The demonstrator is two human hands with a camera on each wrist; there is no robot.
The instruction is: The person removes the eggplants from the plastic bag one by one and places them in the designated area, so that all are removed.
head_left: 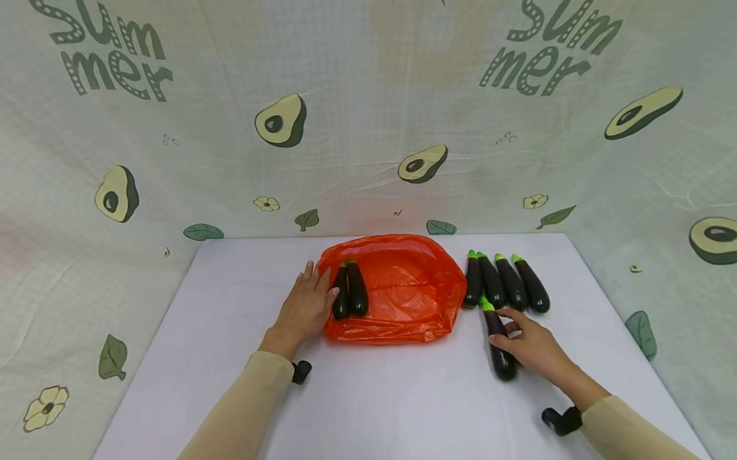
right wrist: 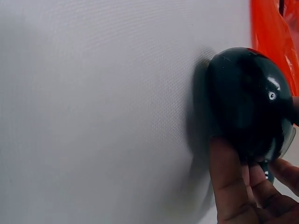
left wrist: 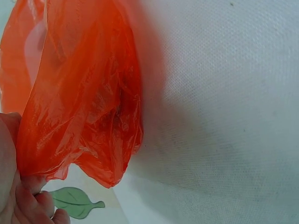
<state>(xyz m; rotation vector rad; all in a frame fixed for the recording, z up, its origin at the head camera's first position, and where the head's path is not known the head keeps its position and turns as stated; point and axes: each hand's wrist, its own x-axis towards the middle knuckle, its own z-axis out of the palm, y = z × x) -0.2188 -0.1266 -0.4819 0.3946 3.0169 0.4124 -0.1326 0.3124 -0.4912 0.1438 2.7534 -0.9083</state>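
A red plastic bag (head_left: 403,291) lies with its mouth spread wide, and two dark eggplants (head_left: 358,289) rest side by side in its left part. My left hand (head_left: 303,304) holds the bag's left edge, thumb on the inner side near those eggplants. In the left wrist view, the thin red plastic (left wrist: 88,102) runs between thumb and fingers. On the right, my right hand (head_left: 534,346) grips another eggplant (head_left: 503,363) around its middle, its green stem end pointing away from me. Its glossy rounded end (right wrist: 247,102) fills much of the right wrist view, close over the white surface.
Several more eggplants (head_left: 514,285) lie in a row just right of the bag, stems toward the back. The white table (head_left: 390,409) meets a printed cloth backdrop (head_left: 353,168) at the back and sides.
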